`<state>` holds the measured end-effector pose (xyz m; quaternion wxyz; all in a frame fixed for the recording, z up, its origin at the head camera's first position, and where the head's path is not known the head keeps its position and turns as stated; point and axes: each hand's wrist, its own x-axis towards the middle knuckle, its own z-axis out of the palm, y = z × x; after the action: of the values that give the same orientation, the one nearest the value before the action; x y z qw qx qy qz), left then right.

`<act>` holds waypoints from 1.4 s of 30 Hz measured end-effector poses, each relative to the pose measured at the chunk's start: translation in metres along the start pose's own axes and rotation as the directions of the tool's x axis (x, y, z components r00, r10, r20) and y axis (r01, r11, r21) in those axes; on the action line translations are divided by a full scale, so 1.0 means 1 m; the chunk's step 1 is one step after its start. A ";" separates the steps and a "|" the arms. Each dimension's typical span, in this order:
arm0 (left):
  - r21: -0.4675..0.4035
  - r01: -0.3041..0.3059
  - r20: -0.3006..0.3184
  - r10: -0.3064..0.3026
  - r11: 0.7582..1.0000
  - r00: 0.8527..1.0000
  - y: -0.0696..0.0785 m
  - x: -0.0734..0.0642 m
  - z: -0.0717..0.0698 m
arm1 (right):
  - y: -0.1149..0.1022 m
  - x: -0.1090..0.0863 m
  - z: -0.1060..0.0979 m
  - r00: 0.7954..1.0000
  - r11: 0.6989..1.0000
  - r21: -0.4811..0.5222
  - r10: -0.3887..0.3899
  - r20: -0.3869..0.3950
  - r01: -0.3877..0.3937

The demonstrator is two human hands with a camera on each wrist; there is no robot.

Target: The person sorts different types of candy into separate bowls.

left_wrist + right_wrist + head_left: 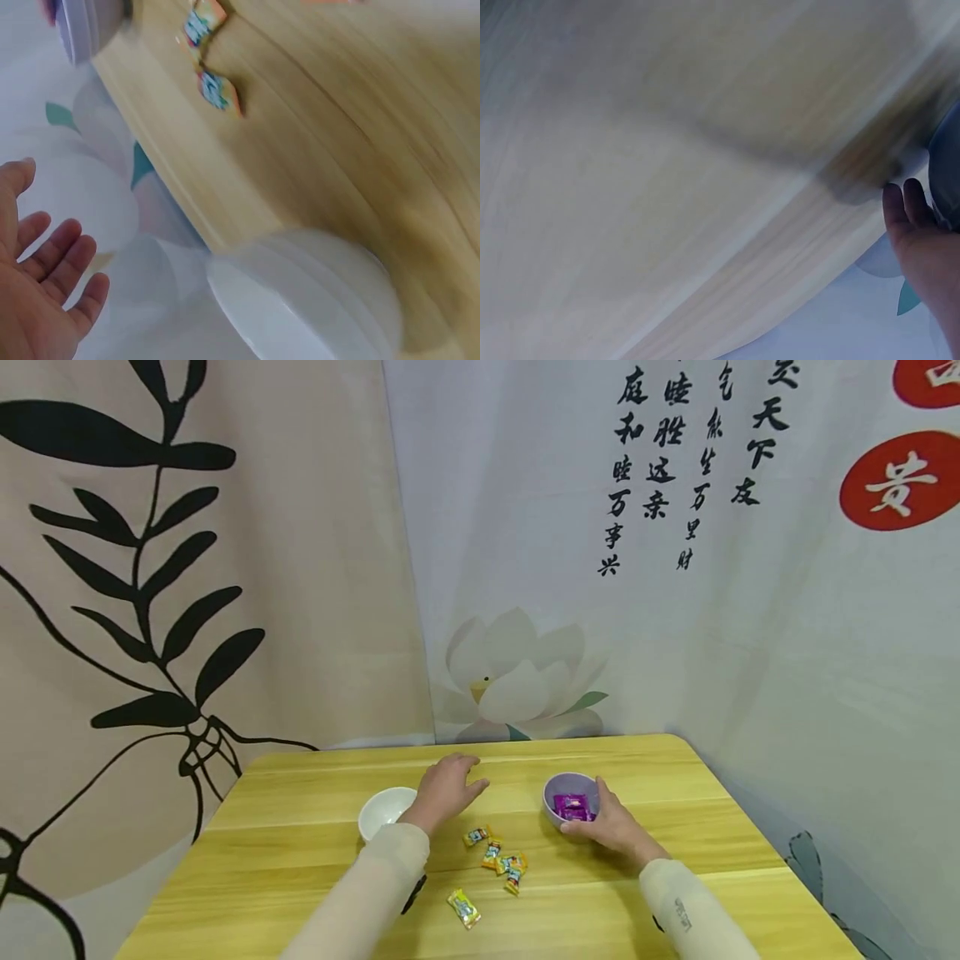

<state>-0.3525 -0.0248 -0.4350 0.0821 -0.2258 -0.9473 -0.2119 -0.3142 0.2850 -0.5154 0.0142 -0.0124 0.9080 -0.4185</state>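
Observation:
My right hand holds the small purple bowl at its right side, thumb near and fingers on the far side. Inside that bowl lie purple-wrapped candies. My left hand is raised just right of the white bowl, fingers spread and holding nothing; the left wrist view shows its loosely bent fingers apart from the white bowl. Between the bowls lie several yellow-wrapped candies, with one more yellow candy nearer the front. In the right wrist view the bowl is dark and cut off by the frame edge.
Everything stands on a light wooden table, whose far edge runs close to a hanging cloth printed with leaves, a lotus and writing. A small dark object shows beside the left sleeve.

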 end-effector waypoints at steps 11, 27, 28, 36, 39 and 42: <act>-0.011 0.040 -0.028 -0.041 0.999 0.999 -0.037 -0.016 -0.019 | 0.002 -0.006 -0.011 0.999 0.999 -0.023 0.028 0.014 -0.028; -0.170 0.304 0.130 -0.285 0.937 0.950 -0.139 -0.079 -0.033 | 0.001 -0.003 -0.002 1.000 0.999 -0.036 0.018 -0.011 -0.018; -0.184 0.318 0.146 -0.294 0.930 0.945 -0.143 -0.083 -0.031 | 0.000 -0.003 -0.002 1.000 0.999 -0.040 0.018 -0.011 -0.019; -0.254 0.305 0.152 -0.274 0.918 0.950 -0.158 -0.106 -0.016 | -0.006 -0.004 0.000 1.000 0.999 -0.038 0.028 0.006 -0.028; -0.274 0.278 0.131 -0.251 0.921 0.959 -0.160 -0.107 -0.010 | -0.009 -0.005 0.001 0.999 0.998 -0.044 0.037 0.012 -0.037; -0.283 0.263 0.115 -0.240 0.922 0.964 -0.160 -0.105 -0.006 | -0.010 -0.006 0.003 0.999 0.998 -0.050 0.049 0.022 -0.048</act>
<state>-0.3330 -0.1981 -0.5139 -0.0175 -0.1202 -0.9285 -0.3510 -0.3081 0.2765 -0.5092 0.0345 0.0047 0.9180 -0.3951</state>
